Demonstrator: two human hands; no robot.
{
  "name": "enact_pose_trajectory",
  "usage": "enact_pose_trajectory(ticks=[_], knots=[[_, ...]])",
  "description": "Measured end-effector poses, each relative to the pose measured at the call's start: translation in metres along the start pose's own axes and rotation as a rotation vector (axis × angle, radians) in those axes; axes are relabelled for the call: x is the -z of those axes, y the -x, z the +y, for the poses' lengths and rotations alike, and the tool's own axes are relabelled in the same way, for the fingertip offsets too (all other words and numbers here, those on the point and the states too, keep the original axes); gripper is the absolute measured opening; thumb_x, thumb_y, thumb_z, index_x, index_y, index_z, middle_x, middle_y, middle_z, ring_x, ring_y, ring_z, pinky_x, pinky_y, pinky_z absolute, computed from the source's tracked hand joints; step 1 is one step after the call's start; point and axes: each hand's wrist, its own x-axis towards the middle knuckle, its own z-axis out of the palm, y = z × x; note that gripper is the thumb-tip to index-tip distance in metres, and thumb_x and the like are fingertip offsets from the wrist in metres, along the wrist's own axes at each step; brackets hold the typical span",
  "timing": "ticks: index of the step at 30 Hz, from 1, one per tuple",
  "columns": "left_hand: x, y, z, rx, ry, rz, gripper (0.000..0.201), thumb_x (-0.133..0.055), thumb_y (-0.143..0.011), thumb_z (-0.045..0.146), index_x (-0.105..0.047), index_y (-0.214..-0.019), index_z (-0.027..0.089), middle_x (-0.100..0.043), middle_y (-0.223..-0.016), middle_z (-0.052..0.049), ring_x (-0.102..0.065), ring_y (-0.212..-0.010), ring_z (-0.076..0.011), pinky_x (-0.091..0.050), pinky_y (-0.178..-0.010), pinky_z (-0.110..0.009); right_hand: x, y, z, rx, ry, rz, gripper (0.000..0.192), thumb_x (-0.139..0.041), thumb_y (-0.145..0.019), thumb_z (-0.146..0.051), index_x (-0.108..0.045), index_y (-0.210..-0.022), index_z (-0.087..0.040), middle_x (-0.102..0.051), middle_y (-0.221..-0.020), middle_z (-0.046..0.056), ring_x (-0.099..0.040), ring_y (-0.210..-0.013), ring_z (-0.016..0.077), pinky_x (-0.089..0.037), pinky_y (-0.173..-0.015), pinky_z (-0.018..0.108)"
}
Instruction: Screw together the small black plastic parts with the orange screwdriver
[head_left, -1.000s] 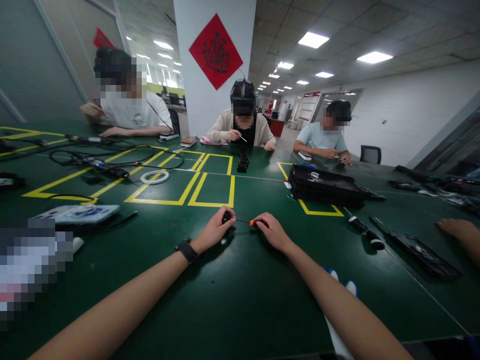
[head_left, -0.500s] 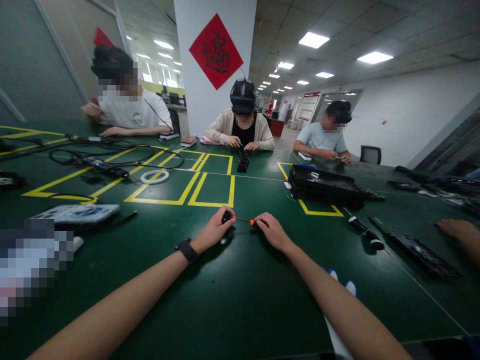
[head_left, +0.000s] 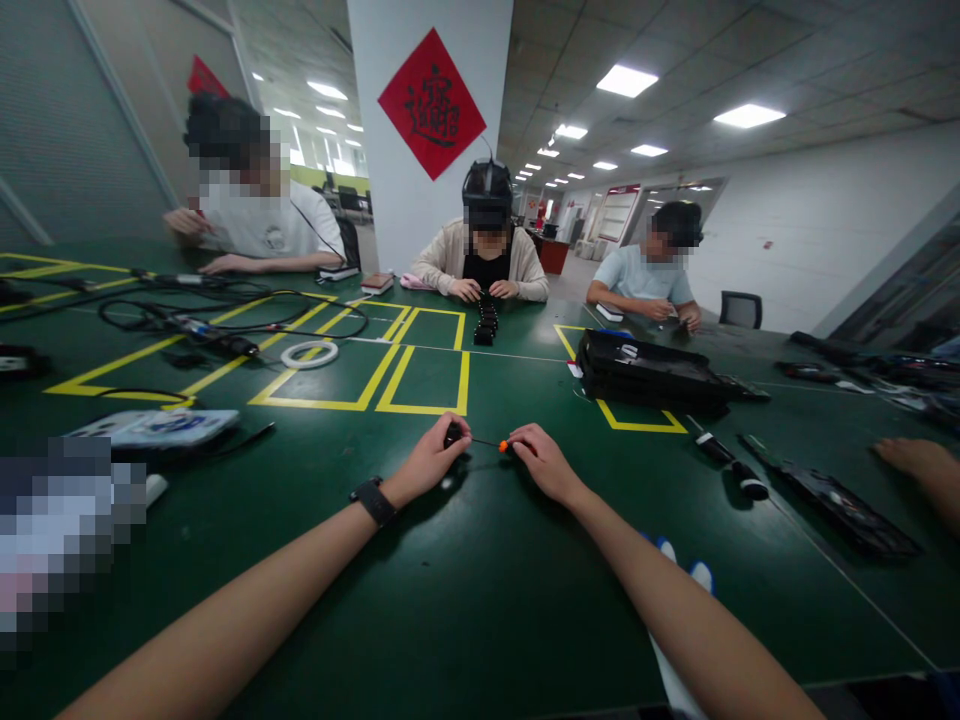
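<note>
We hold a thin rod (head_left: 486, 443) with an orange piece (head_left: 504, 446) on it, just above the green counter (head_left: 450, 620). The fingers of our left hand (head_left: 431, 458) are pinching a small dark lump (head_left: 453, 434) at the rod's left end. Our fingers hide part of it, so we cannot tell if the rod goes into the lump. The fingers of our right hand (head_left: 547, 465) are pressed together, pinching the rod by the orange piece.

Past the rod, yellow tape (head_left: 463, 385) makes boxes on the counter. Far to the left of the rod, a white ring (head_left: 309, 354) lies partly over a tape line. To the right and past the rod, a big black stack (head_left: 652, 368) covers much of one tape box, with a small shiny thing (head_left: 628, 352) on top. We cannot tell if the stack opens or holds anything.

Well left of the rod is a flat, pale blue thing (head_left: 165, 428); we cannot tell if it is a case. Straight past the rod is a row of little black blocks (head_left: 486, 325), and a person (head_left: 457, 255) has two hands at its far end. Well right of the rod lies a flat dark board (head_left: 840, 510), with another person's hand (head_left: 911, 460) near it.
</note>
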Motion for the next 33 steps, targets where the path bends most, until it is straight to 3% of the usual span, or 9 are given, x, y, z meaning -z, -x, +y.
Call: enact_pose_trajectory(ticks=[6,11,14,18,22,27,33], knots=[[-0.0004,-0.0003,-0.0010,0.013,-0.002,0.007,0.016,-0.047,-0.081,0.031,-0.049,-0.092,0.020,-0.056,-0.091,-0.002,-0.052,-0.084,-0.0154,-0.040,-0.079,-0.030,0.0003,0.0009,0.0003,0.045,-0.010,0.015,0.011,-0.049,-0.080,-0.016,-0.058,-0.087,-0.017,-0.053,-0.097,0.005,-0.050,-0.093,0.0160,-0.039,-0.087,0.033],[-0.0004,-0.0003,-0.0010,0.015,-0.014,-0.004,0.017,-0.047,-0.081,0.031,-0.049,-0.093,0.020,-0.056,-0.091,-0.002,-0.052,-0.084,-0.0155,-0.040,-0.079,-0.030,0.0011,0.0030,-0.0020,0.018,0.007,0.015,0.020,-0.056,-0.075,-0.020,-0.054,-0.095,-0.018,-0.053,-0.098,0.005,-0.050,-0.092,0.0169,-0.040,-0.085,0.034],[-0.0007,-0.0001,-0.0006,0.015,-0.016,-0.001,0.017,-0.047,-0.081,0.032,-0.049,-0.093,0.020,-0.056,-0.091,-0.002,-0.052,-0.084,-0.0154,-0.040,-0.079,-0.030,0.0010,0.0020,-0.0015,-0.003,0.028,0.006,0.018,-0.051,-0.081,-0.023,-0.057,-0.097,-0.018,-0.054,-0.097,0.006,-0.051,-0.091,0.0169,-0.040,-0.084,0.034],[-0.0004,-0.0002,-0.0004,0.010,-0.013,0.000,0.017,-0.047,-0.081,0.033,-0.049,-0.093,0.020,-0.056,-0.091,-0.001,-0.052,-0.084,-0.0152,-0.040,-0.080,-0.029,0.0005,0.0000,0.0004,0.029,0.019,-0.010,0.020,-0.042,-0.086,-0.020,-0.061,-0.086,-0.017,-0.056,-0.094,0.006,-0.051,-0.092,0.0163,-0.039,-0.087,0.034],[-0.0003,-0.0004,-0.0010,0.017,-0.015,0.004,0.018,-0.047,-0.081,0.033,-0.049,-0.093,0.020,-0.056,-0.091,-0.001,-0.052,-0.084,-0.0153,-0.040,-0.080,-0.030,0.0007,0.0011,-0.0007,0.037,0.025,-0.003,0.013,-0.048,-0.082,-0.019,-0.059,-0.089,-0.018,-0.055,-0.096,0.006,-0.050,-0.092,0.0165,-0.039,-0.086,0.034],[-0.0006,0.0003,0.0007,0.015,-0.020,0.004,0.017,-0.047,-0.081,0.032,-0.049,-0.093,0.020,-0.056,-0.091,-0.001,-0.052,-0.084,-0.0155,-0.040,-0.080,-0.030,0.0018,0.0033,-0.0037,0.011,0.035,-0.006,0.018,-0.057,-0.076,-0.021,-0.056,-0.094,-0.018,-0.054,-0.096,0.005,-0.050,-0.091,0.0174,-0.040,-0.084,0.035],[0.0000,0.0005,0.0043,0.033,-0.010,-0.001,0.017,-0.046,-0.080,0.032,-0.049,-0.092,0.020,-0.056,-0.091,-0.002,-0.052,-0.084,-0.0162,-0.040,-0.080,-0.031,0.0020,0.0002,-0.0022,0.001,0.029,-0.018,0.019,-0.042,-0.086,-0.021,-0.060,-0.089,-0.017,-0.056,-0.094,0.006,-0.051,-0.090,0.0161,-0.039,-0.085,0.033]])
